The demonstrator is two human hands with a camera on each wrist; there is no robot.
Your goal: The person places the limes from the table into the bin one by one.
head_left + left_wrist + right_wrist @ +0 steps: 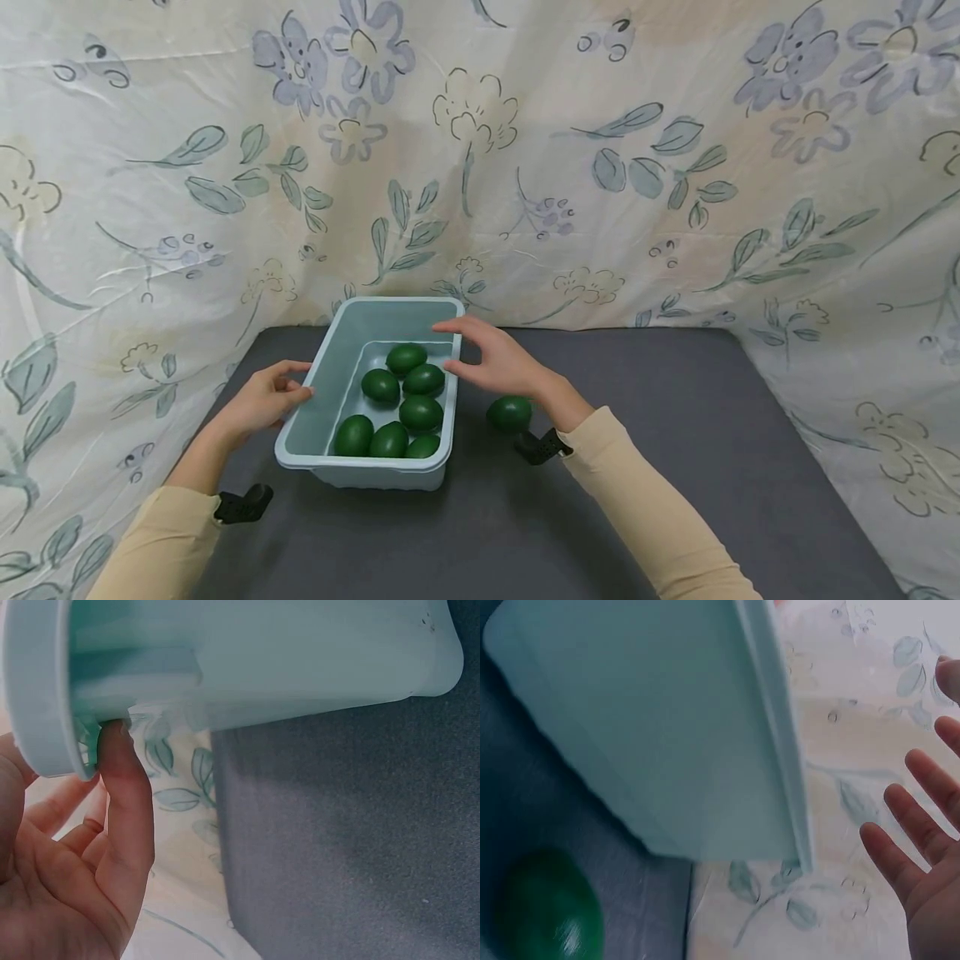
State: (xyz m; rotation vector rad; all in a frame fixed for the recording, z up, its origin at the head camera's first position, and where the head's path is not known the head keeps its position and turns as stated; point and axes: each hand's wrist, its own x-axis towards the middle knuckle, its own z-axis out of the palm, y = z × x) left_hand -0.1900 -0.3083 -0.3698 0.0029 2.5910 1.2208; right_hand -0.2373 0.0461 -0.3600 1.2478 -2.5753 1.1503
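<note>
A pale blue-green plastic bin [367, 475] stands on the dark grey table, several smooth, dark green, avocado-like fruits [421, 413] lying inside it. At the bin's left rim, my left hand [262, 400] pinches the edge. The left wrist view shows a finger [126, 787] hooked beneath that rim. My right hand [498, 354] is at the right rim, fingers spread and holding nothing; in the right wrist view it appears apart from the bin wall [652, 735]. One more green fruit [509, 414] lies on the table to the bin's right, below my right wrist.
The grey tabletop [675, 467] extends to the right and in front of the bin. A flower-printed cloth [525, 167] hangs behind the table and along both sides. Black bands with small dark devices [243, 505] sit on both wrists.
</note>
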